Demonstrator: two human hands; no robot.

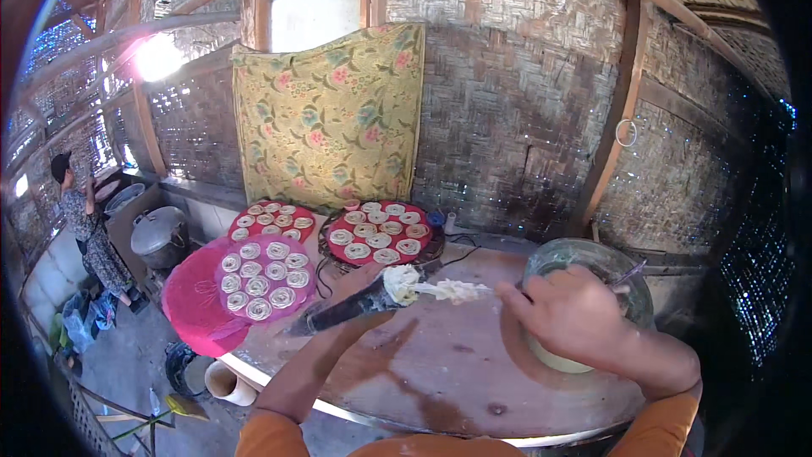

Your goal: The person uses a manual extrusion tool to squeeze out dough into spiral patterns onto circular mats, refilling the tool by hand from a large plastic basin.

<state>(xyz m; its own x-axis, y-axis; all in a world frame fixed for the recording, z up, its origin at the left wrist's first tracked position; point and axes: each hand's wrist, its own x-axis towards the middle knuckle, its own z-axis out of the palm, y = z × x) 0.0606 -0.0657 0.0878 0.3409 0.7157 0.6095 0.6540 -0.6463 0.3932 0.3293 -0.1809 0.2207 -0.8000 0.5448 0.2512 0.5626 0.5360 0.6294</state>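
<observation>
My left hand [348, 282] holds a dark cone-shaped piping bag [351, 306] whose open top is filled with pale dough [401, 281]. My right hand [568, 313] grips a spoon handle [628, 274] and stretches a strand of the pale dough [452, 289] toward the bag. The right hand is over a glass bowl [592, 256] of batter at the right of the round wooden table [440, 372].
Three red and pink round trays [378, 232] [259, 278] [271, 220] carry several coiled dough spirals at the table's far left. A floral cloth [330, 118] hangs on the woven bamboo wall. A person [89, 224] stands at left near a metal pot [159, 233].
</observation>
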